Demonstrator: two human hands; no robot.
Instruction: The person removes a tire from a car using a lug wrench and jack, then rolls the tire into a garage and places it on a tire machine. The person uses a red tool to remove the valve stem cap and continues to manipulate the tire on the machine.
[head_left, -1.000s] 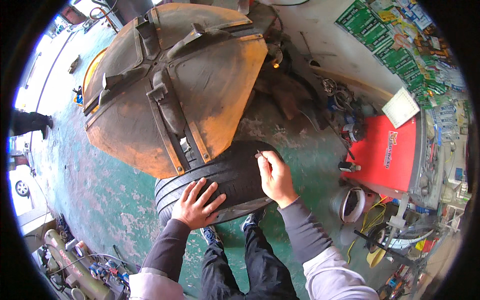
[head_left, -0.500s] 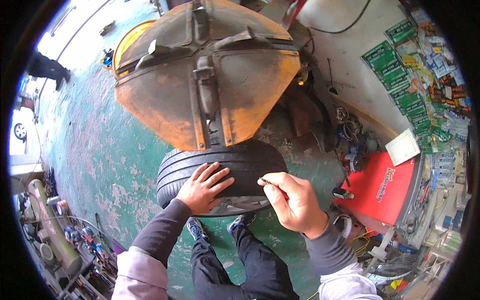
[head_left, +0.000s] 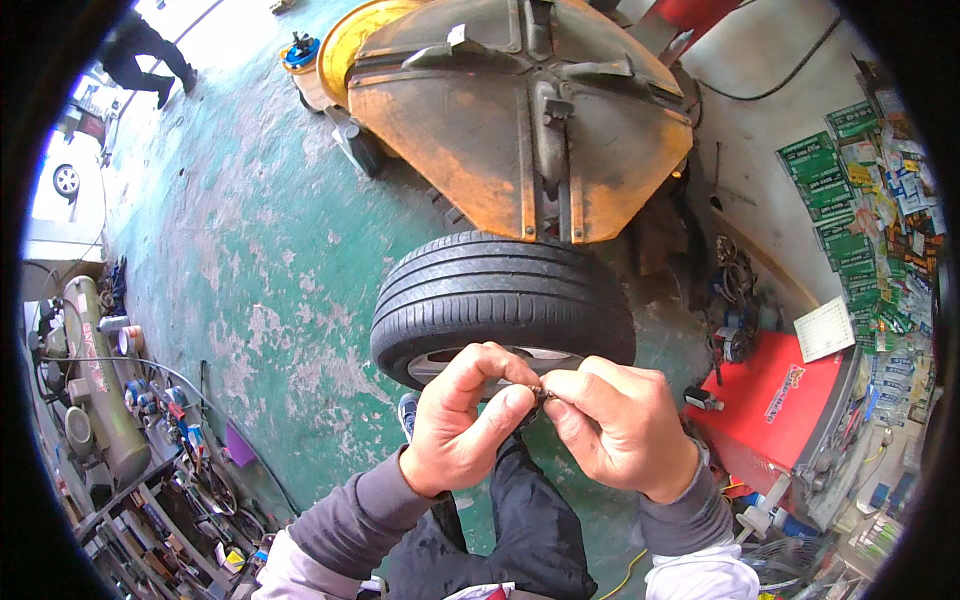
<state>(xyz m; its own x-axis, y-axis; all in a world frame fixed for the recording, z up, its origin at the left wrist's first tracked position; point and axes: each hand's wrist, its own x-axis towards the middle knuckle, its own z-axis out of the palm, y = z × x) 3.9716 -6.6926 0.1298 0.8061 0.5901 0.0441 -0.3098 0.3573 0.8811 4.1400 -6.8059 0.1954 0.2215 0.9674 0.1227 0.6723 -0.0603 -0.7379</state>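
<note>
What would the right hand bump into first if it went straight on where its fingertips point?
Past the small dark piece it pinches, the right hand would probably meet the left hand first, close in front, though exact depth is unclear.

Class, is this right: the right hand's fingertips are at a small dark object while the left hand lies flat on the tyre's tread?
No: the left hand isn't flat on the tyre; in the head view, its fingertips are at the small dark object too, opposite the right hand.
</note>
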